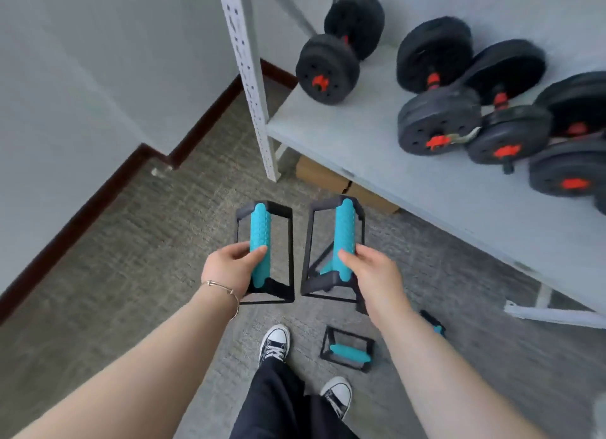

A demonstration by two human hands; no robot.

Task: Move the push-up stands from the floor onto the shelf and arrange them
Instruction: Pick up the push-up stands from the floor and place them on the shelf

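Observation:
I hold two push-up stands in the air, each a black frame with a teal grip. My left hand [229, 268] is closed around the near end of the left push-up stand [260, 232]. My right hand [372, 270] grips the near end of the right push-up stand [344, 229]. Both stands hang above the carpet, short of the grey shelf [377, 150]. A third push-up stand [349, 353] lies on the floor by my right foot, and a fourth push-up stand [436, 325] peeks out from behind my right forearm.
Several black dumbbells [439, 124] with red collars fill the shelf's right and back; its front left part is bare. A white perforated shelf post [252, 78] stands at the left corner. Cardboard boxes [331, 176] sit under the shelf. Grey walls with a dark skirting board run along the left.

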